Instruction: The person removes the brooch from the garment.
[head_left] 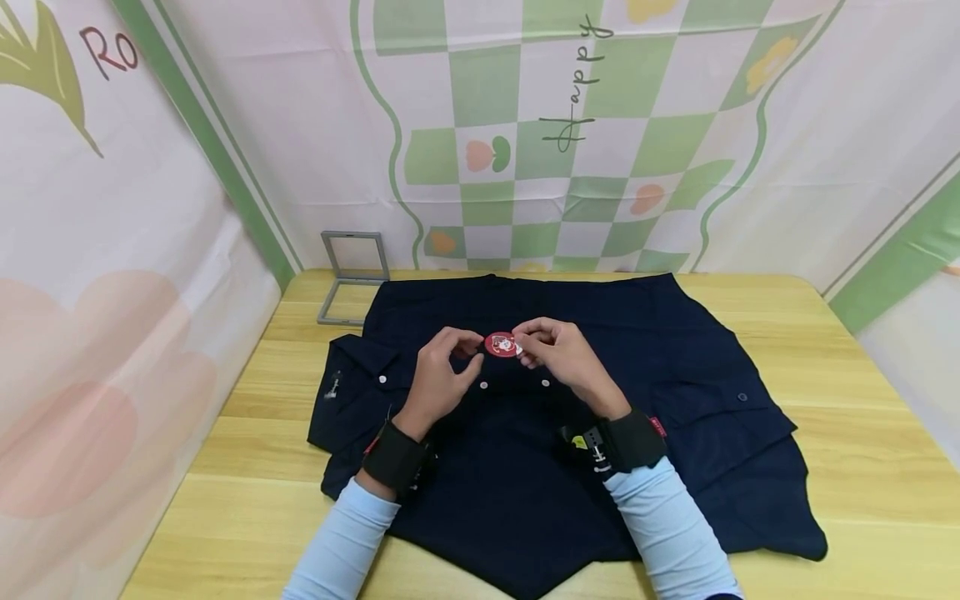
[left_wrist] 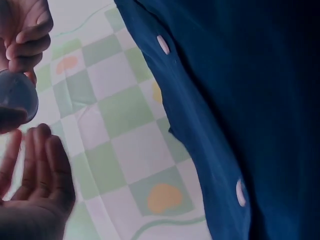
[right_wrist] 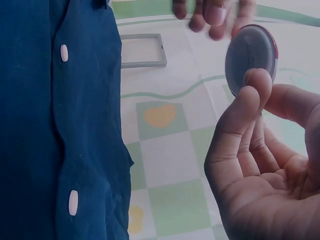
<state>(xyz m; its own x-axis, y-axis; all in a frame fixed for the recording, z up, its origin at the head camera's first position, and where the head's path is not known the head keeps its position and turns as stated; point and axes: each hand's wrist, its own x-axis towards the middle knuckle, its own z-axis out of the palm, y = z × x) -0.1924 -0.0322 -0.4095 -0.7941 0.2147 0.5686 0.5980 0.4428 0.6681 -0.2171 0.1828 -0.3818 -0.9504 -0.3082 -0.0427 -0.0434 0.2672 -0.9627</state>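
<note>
A round badge [head_left: 501, 344] with a red face, white figure and grey back is held above a dark navy shirt [head_left: 495, 467]. My right hand [head_left: 558, 354] pinches its right edge between thumb and fingers, seen closely in the right wrist view, where the grey back of the badge [right_wrist: 250, 59] shows. My left hand [head_left: 442, 371] is at the badge's left edge, thumb apart from the loosely bent fingers. In the left wrist view the left hand [left_wrist: 42, 185] has its fingers extended below the badge [left_wrist: 20, 95]; whether its thumb touches the badge I cannot tell.
The shirt lies spread across the wooden table [head_left: 247, 467], with white buttons [head_left: 483, 385] along its front. A grey hinged frame [head_left: 352, 279] stands open at the back left. Behind the table hangs a green-and-white checked cloth [head_left: 555, 192].
</note>
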